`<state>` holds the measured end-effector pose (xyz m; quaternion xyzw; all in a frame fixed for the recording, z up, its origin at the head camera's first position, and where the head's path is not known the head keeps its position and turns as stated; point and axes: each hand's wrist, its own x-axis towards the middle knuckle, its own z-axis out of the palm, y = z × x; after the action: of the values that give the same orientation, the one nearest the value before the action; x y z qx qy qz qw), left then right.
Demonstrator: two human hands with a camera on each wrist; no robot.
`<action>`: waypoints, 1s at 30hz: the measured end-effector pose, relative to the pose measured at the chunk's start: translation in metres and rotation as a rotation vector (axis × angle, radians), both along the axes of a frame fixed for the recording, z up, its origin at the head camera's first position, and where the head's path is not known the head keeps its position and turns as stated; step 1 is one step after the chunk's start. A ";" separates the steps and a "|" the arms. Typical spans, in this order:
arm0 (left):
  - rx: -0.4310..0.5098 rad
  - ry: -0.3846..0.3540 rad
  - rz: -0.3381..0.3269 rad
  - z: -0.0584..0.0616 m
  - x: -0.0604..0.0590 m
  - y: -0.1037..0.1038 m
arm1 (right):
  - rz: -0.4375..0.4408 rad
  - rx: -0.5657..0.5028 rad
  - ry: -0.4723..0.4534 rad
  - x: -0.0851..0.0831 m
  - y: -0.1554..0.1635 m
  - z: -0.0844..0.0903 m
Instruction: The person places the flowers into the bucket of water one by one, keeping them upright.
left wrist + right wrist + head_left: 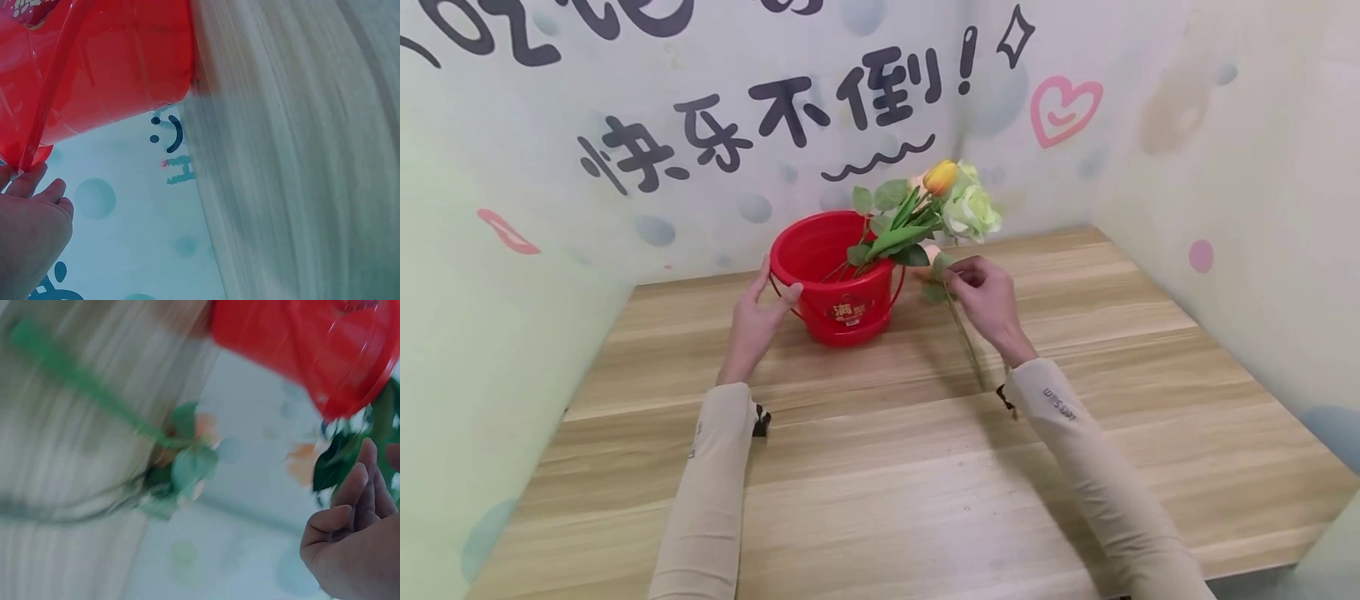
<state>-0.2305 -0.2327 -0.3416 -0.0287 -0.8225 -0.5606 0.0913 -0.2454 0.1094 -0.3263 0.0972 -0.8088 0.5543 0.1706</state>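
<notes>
Two sleeves (707,492) (1108,483); two hands (756,321) (991,300); one red bucket (827,296).

near mid-frame we see a bucket (838,296) on a table (880,475), flowers (925,218) in it, left hand (756,321) at its left rim, right hand (990,302) to its right.

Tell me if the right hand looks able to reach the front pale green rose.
Probably yes: the front pale green rose leans out past the red bucket and shows just above the right hand in the head view, with nothing obvious between them.
</notes>
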 end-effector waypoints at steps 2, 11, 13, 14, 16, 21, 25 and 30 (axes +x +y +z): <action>0.003 -0.006 0.000 0.000 0.000 0.000 | -0.018 0.020 -0.035 -0.004 0.012 -0.004; 0.000 -0.018 0.005 0.001 0.000 -0.001 | -0.043 0.144 -0.221 -0.014 0.055 -0.018; 0.002 -0.017 0.006 0.001 0.000 -0.001 | -0.038 0.183 -0.257 -0.015 0.062 -0.020; 0.002 -0.016 0.006 0.001 0.000 -0.001 | -0.034 0.205 -0.275 -0.016 0.065 -0.021; 0.006 -0.012 0.004 0.001 0.000 0.000 | -0.025 0.238 -0.322 -0.016 0.070 -0.024; 0.006 -0.004 0.001 0.000 -0.001 0.000 | 0.010 0.296 -0.447 -0.017 0.080 -0.030; 0.000 -0.003 0.004 -0.001 -0.001 0.001 | 0.042 0.322 -0.492 -0.019 0.084 -0.034; -0.003 0.004 0.003 -0.002 0.000 0.000 | 0.078 0.347 -0.499 -0.024 0.085 -0.038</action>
<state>-0.2307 -0.2325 -0.3437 -0.0284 -0.8232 -0.5592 0.0937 -0.2694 0.1939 -0.3647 0.0168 -0.9039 0.4210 -0.0739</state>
